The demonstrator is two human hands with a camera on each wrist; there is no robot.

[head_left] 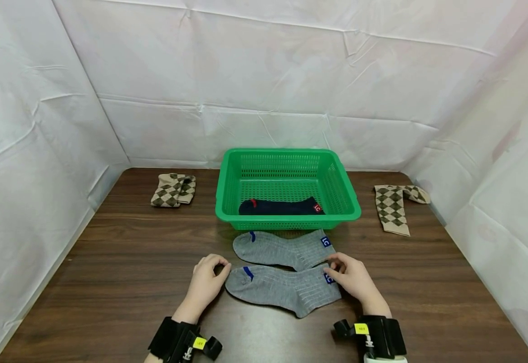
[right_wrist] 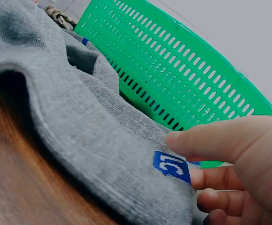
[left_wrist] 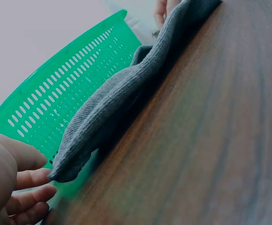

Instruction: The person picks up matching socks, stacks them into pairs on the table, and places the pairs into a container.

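Two grey socks with blue labels lie one behind the other, crosswise in front of me. At the front sock's (head_left: 275, 290) toe, my left hand (head_left: 207, 277) has thumb and index fingertips together. The left wrist view shows that toe (left_wrist: 68, 171) right at the fingertips, with dark shadow under the sock. My right hand (head_left: 352, 277) pinches the cuff end of the same sock by its blue label (right_wrist: 172, 166), thumb over the upper edge and fingers behind. Part of the back sock (head_left: 282, 249) is covered by the front one.
Just behind the grey socks stands a green basket (head_left: 288, 222), with a dark navy sock (head_left: 282, 207) inside. A folded checked sock (head_left: 171, 191) lies at the back left, and another checked sock (head_left: 391, 209) lies bent at the right. White sheeting (head_left: 268, 75) encloses the wooden table (head_left: 132, 262).
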